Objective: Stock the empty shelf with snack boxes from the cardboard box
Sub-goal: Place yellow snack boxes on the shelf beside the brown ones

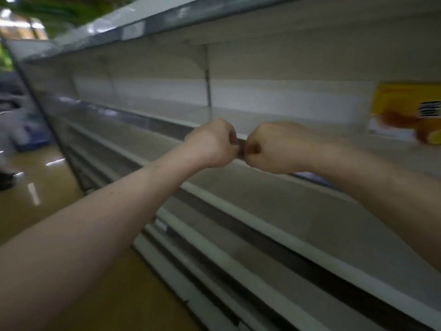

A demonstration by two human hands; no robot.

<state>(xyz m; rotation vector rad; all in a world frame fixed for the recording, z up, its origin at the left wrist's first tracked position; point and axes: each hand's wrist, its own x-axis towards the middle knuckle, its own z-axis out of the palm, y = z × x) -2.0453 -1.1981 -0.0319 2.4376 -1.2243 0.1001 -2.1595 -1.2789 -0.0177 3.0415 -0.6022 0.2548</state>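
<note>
Glossy tan floor (pixel 55 177) with white light streaks; bright blurred ceiling lights (pixel 21 25) upper left.

I count two hands, a left hand (pixel 212 142) and a right hand (pixel 272 149), both pinching the front rail (pixel 241 147) of one shelf (pixel 274 115). One blurred yellow snack box (pixel 405 113) stands there. There are at least four tiers and one label (pixel 132 31).

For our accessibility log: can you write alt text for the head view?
The left hand and right hand, fingers curled, pinch the dark front rail of a shop shelf, knuckles nearly touching. A blurred yellow snack box stands farther right on that shelf; lower shelves run below.
</note>
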